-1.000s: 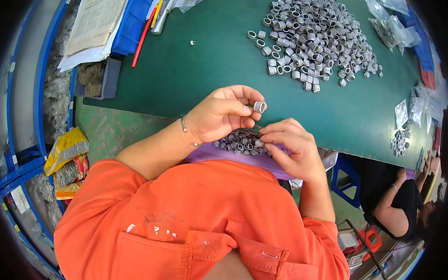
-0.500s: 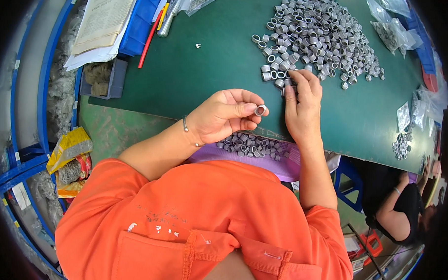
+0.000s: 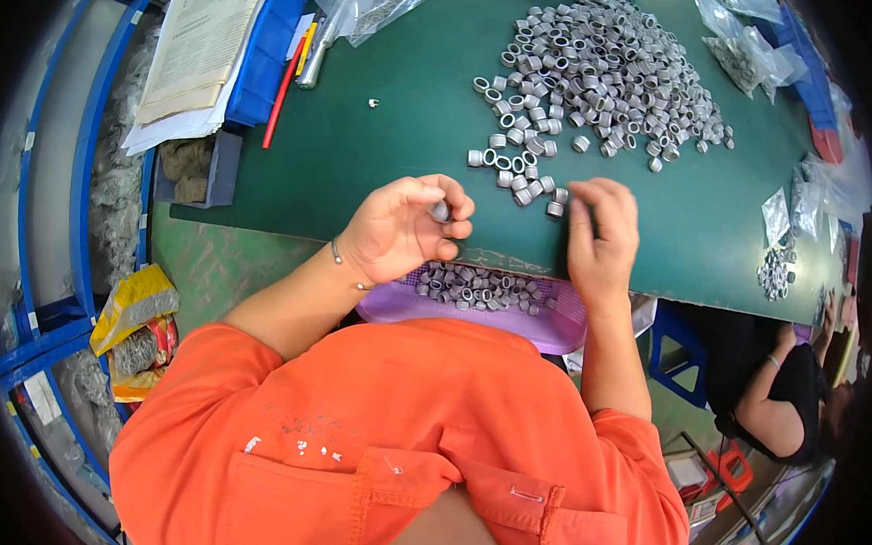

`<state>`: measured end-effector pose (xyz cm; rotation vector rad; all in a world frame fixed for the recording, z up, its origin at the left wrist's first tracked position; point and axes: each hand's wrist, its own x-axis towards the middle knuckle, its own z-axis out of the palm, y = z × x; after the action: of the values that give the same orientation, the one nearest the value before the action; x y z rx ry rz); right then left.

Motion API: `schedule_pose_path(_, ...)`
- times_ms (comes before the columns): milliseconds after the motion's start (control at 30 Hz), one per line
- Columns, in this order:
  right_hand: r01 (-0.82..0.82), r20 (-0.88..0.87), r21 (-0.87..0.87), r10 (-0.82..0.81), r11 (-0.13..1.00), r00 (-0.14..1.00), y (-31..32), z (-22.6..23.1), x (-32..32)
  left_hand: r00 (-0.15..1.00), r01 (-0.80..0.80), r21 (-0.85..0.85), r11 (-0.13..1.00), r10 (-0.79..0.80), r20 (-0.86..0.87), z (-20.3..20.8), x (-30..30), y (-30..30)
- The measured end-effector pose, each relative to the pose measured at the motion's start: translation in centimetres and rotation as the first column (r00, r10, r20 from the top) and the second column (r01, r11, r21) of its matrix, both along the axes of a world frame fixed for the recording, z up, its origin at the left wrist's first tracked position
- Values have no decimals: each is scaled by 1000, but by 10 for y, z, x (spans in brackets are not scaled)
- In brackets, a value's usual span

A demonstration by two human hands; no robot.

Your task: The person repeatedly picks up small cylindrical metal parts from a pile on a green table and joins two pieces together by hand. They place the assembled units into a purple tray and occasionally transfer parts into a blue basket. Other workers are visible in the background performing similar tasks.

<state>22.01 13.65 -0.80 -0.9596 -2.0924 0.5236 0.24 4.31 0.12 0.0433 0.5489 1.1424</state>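
My left hand [image 3: 404, 231] pinches a small grey metal ring [image 3: 440, 211] between thumb and fingers, above the table's near edge. My right hand [image 3: 602, 235] rests at the table edge with its fingers curved and its thumb a little apart; no ring shows in it. Just left of its fingertips lies a loose ring [image 3: 555, 208]. A big pile of the same short grey rings [image 3: 616, 77] covers the far middle of the green table [image 3: 383, 146], with several strays spread toward me. Below the edge, a purple basket [image 3: 382, 304] in front of my body holds many more rings.
At the far left stand a blue bin [image 3: 260, 74] with papers [image 3: 189, 62], a red pen [image 3: 284, 99] and a grey box [image 3: 223, 174]. Plastic bags [image 3: 751, 58] and a small heap of parts [image 3: 775, 275] lie right. Another person [image 3: 777, 400] sits at lower right.
My left hand has drawn left with its ring, which has turned in the fingers. My right hand has pulled back from the pile toward me, and several rings have spread nearer the edge.
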Motion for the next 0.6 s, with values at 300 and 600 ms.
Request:
schedule_pose_path(300,-13,26,-56,14,998,1000,-17,-5,-1,-50,360,371,856,414,-909,-5,36,27)
schedule_pose_path(600,-452,-677,-647,-189,614,712,-28,-9,10,-69,357,401,844,452,-889,-7,41,27)
